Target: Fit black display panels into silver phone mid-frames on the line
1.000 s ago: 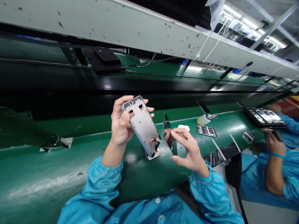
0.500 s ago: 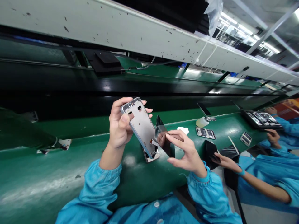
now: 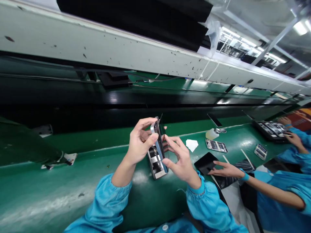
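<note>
Both hands are raised over the middle of the scene, each with something in its grip. Left hand (image 3: pixel 139 142) clasps a phone frame (image 3: pixel 160 145) by its far end, thumb on the side turned right and fingers wrapped around the other; the frame is tilted up, almost edge-on. Right hand (image 3: pixel 179 158) holds a dark panel (image 3: pixel 162 127) with bent fingers and thumb, just to the right of the frame; whether the two touch along their whole length cannot be told.

Largest around them is the green bench (image 3: pixel 60 187), running from left to right beneath the hands. A chipped pale beam (image 3: pixel 121 45) crosses above its far side. On the right, a co-worker in blue reaches in, and that person's hand (image 3: pixel 225 170) is at a black slab (image 3: pixel 205 162) by the near edge. Farther right stands a black tray (image 3: pixel 274 139) filled with phone parts.

One opened phone (image 3: pixel 155 163) lies on the bench below the frame, partly hidden by it; another opened unit (image 3: pixel 216 146) lies to the right, beyond the slab. Smaller still are a bottle (image 3: pixel 212 134) of yellowish liquid behind that unit, a white scrap (image 3: pixel 192 144) to its left, and a thin pale strip (image 3: pixel 246 156) farther right.
</note>
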{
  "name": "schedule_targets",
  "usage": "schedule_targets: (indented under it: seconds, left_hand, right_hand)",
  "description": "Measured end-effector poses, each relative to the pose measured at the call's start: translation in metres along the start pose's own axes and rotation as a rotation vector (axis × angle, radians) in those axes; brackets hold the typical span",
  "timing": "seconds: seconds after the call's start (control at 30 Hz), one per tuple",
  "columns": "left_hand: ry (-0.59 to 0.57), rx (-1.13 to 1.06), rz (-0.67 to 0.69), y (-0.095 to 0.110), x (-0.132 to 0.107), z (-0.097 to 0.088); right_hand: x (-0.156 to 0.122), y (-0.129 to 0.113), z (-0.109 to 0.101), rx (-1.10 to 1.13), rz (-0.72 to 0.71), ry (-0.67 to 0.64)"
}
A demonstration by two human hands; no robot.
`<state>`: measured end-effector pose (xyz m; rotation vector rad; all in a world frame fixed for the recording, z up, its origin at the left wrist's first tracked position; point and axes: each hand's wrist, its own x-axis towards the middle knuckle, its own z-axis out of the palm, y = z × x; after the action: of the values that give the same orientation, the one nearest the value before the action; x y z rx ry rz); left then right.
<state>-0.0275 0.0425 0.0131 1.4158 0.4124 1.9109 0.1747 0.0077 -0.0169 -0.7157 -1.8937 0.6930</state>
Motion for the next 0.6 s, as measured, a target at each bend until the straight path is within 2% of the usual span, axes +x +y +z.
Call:
schedule_targets:
  seconds: [0.17, 0.4, 0.6]
  left_hand:
    - [-0.026, -0.030, -0.107, 0.002, -0.005, -0.003]
    - [-0.043, -0.060, -0.072, 0.006, -0.004, 0.000]
    - [-0.007, -0.047, -0.135, 0.006, -0.006, 0.004]
  right_hand:
    - [0.002, 0.003, 0.002, -0.074, -0.074, 0.013]
    - [0.003, 0.008, 0.003, -0.084, -0.069, 0.005]
    - [0.004, 0.023, 0.010, -0.037, -0.075, 0.027]
